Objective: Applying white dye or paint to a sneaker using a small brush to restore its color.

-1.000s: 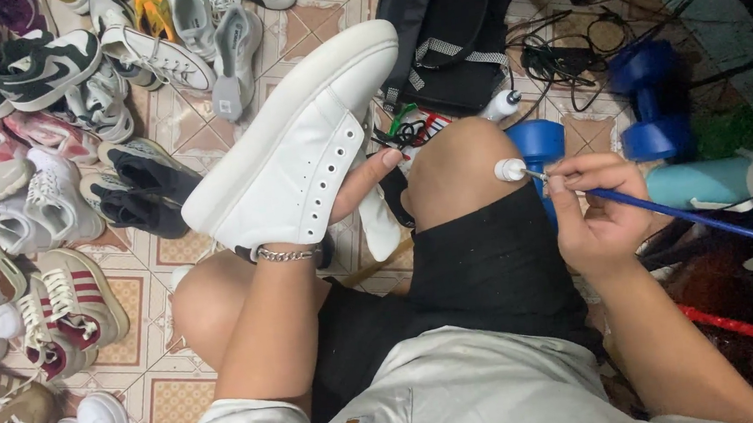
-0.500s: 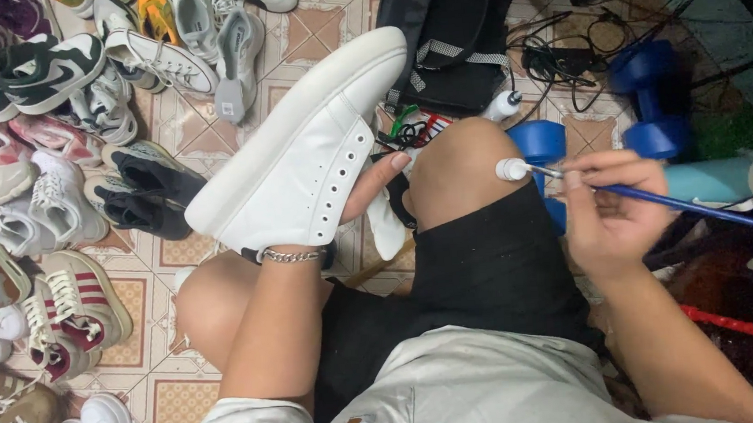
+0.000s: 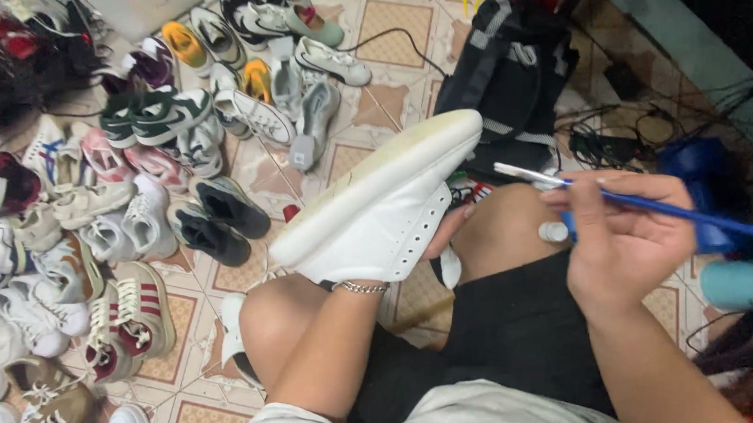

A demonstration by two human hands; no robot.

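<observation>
Left hand (image 3: 448, 228) is stuck inside the white sneaker (image 3: 385, 206), fingers gripping it up over the knees. Right hand (image 3: 621, 238) pinches a blue-handled brush (image 3: 659, 209), bristles just off the heel. Loads of shoes (image 3: 120, 212) across the tiled floor (image 3: 381, 26), black bag (image 3: 508, 70) nearby, contents not visible.

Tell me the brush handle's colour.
Blue; the brush shows best in the head view, in the right hand.

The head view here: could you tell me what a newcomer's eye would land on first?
First, the white sneaker at centre, held up sole-side out on the left hand, above the person's knees. Next, the right hand to its right grips a blue-handled brush whose pale tip points toward the shoe without touching it. Then the crowd of shoes spread over the patterned tile floor on the left.
</observation>
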